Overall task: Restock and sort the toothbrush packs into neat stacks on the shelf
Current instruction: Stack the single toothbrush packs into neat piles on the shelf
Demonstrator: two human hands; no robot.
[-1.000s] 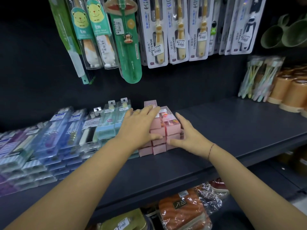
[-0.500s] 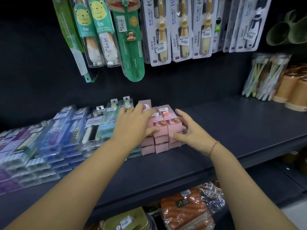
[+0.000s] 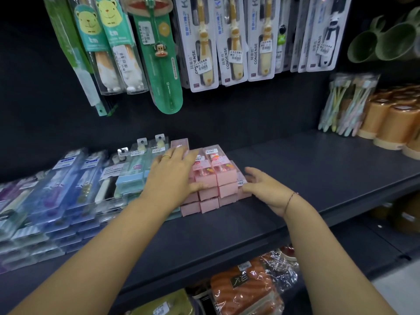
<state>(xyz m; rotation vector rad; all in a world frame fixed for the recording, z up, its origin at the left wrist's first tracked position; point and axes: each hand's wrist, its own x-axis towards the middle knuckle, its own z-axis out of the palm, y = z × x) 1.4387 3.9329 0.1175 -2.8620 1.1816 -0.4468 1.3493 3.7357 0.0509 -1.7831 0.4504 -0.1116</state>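
The left hand (image 3: pixel 172 176) lies flat on the pink toothbrush packs (image 3: pixel 225 178), fingers spread and thumb against their front. It hides the stack's left part, so the number of columns under it cannot be told. The right hand (image 3: pixel 266 189), fingers loosely straight, touches the stack's right side and covers part of a lower pack. The pink packs are small boxes with clear tops, stacked several high mid-way along the dark shelf (image 3: pixel 318 178). Just left lie mint packs (image 3: pixel 134 178) and blue packs (image 3: pixel 68 183), blurred toward the edge.
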